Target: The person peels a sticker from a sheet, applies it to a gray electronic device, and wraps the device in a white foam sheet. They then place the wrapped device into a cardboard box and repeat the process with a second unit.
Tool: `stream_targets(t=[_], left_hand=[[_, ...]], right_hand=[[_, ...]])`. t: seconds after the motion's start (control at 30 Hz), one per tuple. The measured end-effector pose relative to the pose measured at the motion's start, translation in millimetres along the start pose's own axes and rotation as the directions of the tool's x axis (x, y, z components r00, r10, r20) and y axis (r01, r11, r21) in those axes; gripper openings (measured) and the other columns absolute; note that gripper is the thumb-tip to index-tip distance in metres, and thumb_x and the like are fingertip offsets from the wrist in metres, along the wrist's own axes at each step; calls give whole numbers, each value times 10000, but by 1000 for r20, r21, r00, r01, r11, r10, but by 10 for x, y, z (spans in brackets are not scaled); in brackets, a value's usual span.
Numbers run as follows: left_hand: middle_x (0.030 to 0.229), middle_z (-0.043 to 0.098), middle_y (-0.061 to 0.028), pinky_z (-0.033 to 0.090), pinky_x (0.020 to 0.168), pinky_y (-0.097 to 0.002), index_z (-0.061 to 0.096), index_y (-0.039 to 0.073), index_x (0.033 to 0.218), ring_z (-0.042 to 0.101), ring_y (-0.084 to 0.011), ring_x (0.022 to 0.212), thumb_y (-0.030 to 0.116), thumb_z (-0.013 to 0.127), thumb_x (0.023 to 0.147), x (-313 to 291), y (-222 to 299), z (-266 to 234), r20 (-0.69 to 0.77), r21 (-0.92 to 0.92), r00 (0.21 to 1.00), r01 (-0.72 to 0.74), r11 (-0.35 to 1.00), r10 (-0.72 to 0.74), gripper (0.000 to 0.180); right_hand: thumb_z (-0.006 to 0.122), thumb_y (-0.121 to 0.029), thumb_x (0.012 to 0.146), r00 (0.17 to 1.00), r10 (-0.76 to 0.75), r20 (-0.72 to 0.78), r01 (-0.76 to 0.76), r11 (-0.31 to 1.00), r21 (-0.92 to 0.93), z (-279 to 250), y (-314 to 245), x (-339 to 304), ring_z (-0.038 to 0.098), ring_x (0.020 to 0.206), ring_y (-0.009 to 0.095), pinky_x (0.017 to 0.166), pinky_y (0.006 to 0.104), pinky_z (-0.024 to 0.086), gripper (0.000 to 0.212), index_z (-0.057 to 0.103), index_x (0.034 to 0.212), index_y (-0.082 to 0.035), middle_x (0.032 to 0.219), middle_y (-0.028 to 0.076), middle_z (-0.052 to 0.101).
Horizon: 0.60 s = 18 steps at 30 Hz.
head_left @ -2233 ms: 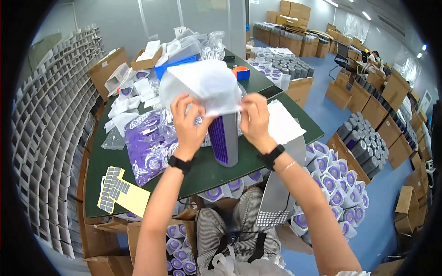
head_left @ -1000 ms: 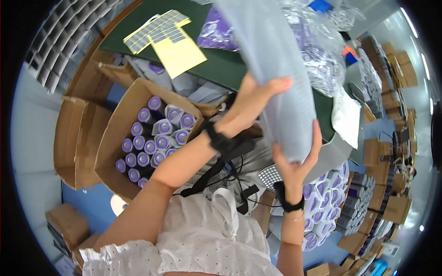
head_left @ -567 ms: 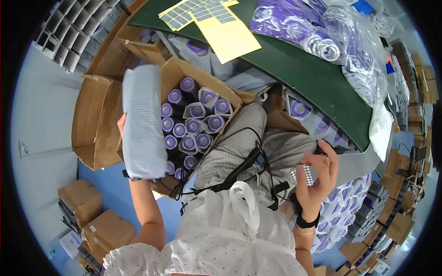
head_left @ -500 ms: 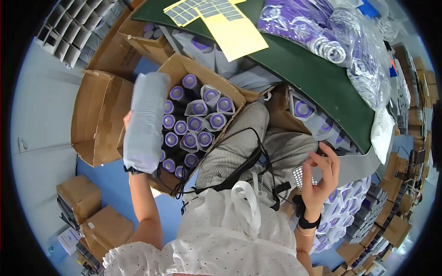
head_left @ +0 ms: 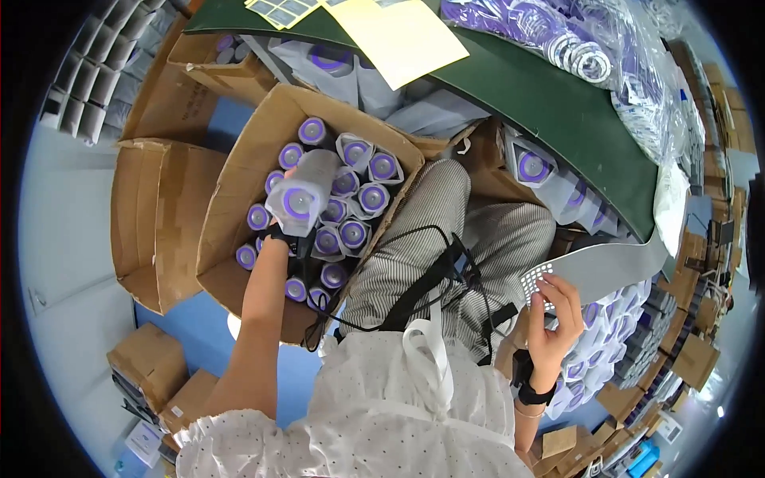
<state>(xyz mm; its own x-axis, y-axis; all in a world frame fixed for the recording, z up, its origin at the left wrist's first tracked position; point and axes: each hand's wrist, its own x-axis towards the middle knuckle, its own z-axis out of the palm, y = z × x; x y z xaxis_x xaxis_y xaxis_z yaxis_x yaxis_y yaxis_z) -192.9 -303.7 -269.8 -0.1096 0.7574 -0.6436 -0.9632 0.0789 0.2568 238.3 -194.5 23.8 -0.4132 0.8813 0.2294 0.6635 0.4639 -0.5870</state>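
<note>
The left hand (head_left: pixel 273 223), largely hidden, grips a white-wrapped cylinder (head_left: pixel 320 171), tilted, its purple-ringed end toward the viewer. The cylinder lies over the middle of an open carton (head_left: pixel 217 239), among upright cylinders (head_left: pixel 351 233), some wrapped; its depth cannot be told. The right hand (head_left: pixel 555 323), fingers bent and parted, is at the perforated end of a grey strip (head_left: pixel 613 267); contact is unclear. A yellow sheet (head_left: pixel 406 48) overlies the near edge of the green surface (head_left: pixel 550 119).
</note>
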Motion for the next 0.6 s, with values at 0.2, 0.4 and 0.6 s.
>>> stream_targets(t=[0.2,0.4,0.6], left_hand=[[937,663,-78,525,620,-249,552,77,1160,597,-131,679,275,508,941,667,96,-404,79,-62,985,160,985,-155,299],[1128,616,-164,489,518,-175,490,52,1229,565,-88,601,233,544,917,942,136,-504,-268,173,960,134,976,-85,365],[1221,615,-40,509,657,-214,516,132,1273,592,-88,714,170,507,960,694,251,-633,-284,241,959,56,969,15,315]], right_hand=[[658,35,763,989,144,18,-144,989,-29,99,84,-160,645,857,250,751,305,498,159,673,918,-2,1003,129,652],[660,28,774,979,187,86,-183,982,-51,242,188,-291,647,856,265,757,317,502,155,669,927,2,989,143,649],[643,44,786,958,244,152,-244,970,-21,347,203,-320,645,868,269,776,319,500,153,658,934,9,983,155,646]])
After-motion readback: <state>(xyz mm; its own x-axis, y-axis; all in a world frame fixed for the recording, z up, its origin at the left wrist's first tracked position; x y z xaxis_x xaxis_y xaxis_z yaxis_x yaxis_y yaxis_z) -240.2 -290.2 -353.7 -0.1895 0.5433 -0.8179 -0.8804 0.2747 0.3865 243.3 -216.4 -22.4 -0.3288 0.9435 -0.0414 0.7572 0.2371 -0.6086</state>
